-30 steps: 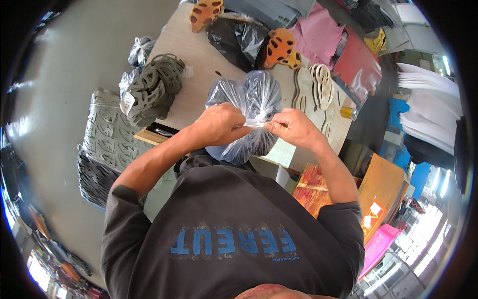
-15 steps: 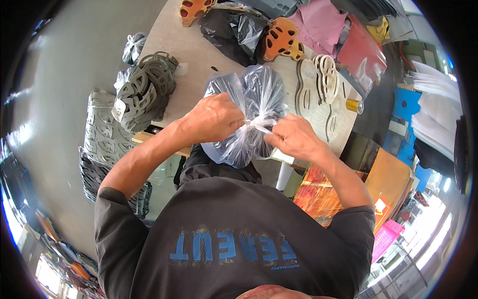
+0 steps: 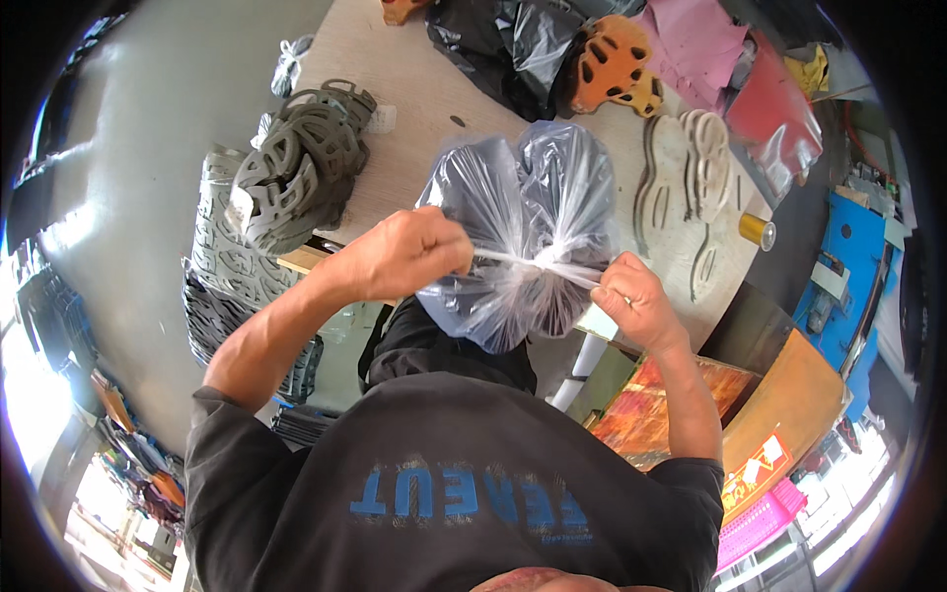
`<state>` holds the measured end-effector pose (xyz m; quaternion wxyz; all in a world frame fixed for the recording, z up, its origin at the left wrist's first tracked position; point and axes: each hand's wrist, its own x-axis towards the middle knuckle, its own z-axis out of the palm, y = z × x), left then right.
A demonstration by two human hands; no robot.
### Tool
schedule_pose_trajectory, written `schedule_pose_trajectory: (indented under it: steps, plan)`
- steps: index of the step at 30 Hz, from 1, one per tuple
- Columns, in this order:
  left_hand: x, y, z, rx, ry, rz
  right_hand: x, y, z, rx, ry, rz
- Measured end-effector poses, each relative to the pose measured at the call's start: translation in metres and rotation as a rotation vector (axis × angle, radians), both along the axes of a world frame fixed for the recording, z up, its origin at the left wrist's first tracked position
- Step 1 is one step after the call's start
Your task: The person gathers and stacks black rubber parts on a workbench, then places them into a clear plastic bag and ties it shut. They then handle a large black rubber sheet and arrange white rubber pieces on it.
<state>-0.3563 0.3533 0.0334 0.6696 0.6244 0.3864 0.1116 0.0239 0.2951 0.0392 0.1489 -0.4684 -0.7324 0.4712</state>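
Observation:
A clear plastic bag [image 3: 483, 187] with dark contents sits at the table's near edge, its neck gathered in a knot at the middle. My left hand [image 3: 419, 252] is closed on one twisted end of the bag, left of the knot. On the other side, my right hand [image 3: 636, 301] pinches the opposite end between thumb and fingers. Both ends are stretched taut between my hands. What exactly lies inside the bag is hard to make out through the creased plastic.
A stack of grey-green cut-out soles [image 3: 296, 183] lies at the table's left edge. Farther back are a black plastic bag [image 3: 503, 49], an orange perforated piece [image 3: 612, 64] and pink sheet material [image 3: 691, 44]. Pale sole shapes [image 3: 705, 163] and a gold can [image 3: 757, 231] lie to the right.
My hands have drawn farther apart, pulling the bag's ends out straight and the knot tighter. The whole view has shifted slightly, with the tabletop things now farther right.

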Motion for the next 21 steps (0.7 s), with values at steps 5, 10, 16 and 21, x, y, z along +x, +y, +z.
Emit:
schedule_pose_trajectory:
  steps: [5, 10, 16, 21]
  plan:
    - [0.054, -0.015, 0.059, -0.087, -0.151, 0.311, -0.020, 0.001, 0.081, 0.144, 0.116, 0.004]
    - [0.100, -0.054, 0.071, 0.491, 0.078, 0.206, -0.064, 0.022, 0.068, 0.153, 0.345, -0.044]
    - [0.096, -0.063, 0.072, 0.475, 0.320, 0.402, -0.079, 0.024, 0.045, -0.169, 0.386, -0.267]
    - [0.100, -0.075, 0.051, 0.796, 0.329, 0.442, -0.082, 0.041, 0.035, -0.639, 0.299, -0.352]
